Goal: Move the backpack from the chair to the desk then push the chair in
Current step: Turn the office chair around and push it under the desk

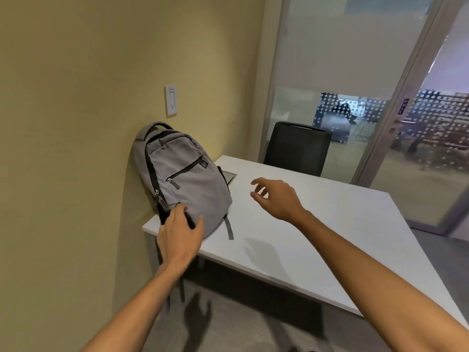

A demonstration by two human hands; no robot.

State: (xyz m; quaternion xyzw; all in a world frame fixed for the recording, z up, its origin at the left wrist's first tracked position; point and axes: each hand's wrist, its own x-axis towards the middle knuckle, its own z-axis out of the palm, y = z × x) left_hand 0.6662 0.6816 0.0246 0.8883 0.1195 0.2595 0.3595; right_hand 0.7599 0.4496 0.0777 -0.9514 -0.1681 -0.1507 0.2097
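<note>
A grey backpack (182, 174) with black zips stands on the left end of the white desk (317, 224), leaning against the yellow wall. My left hand (177, 232) rests on the bag's lower left corner, fingers curled on its base. My right hand (276, 198) hovers open above the desk, just right of the bag and not touching it. A black chair (297, 148) stands at the far side of the desk; only its backrest shows. The chair on my side is out of view.
A light switch (171, 100) is on the wall above the bag. A grey inset panel (229, 177) lies in the desk behind the bag. Glass partition and a glass door (418, 123) stand at the right. Bare floor (241, 326) lies below the desk edge.
</note>
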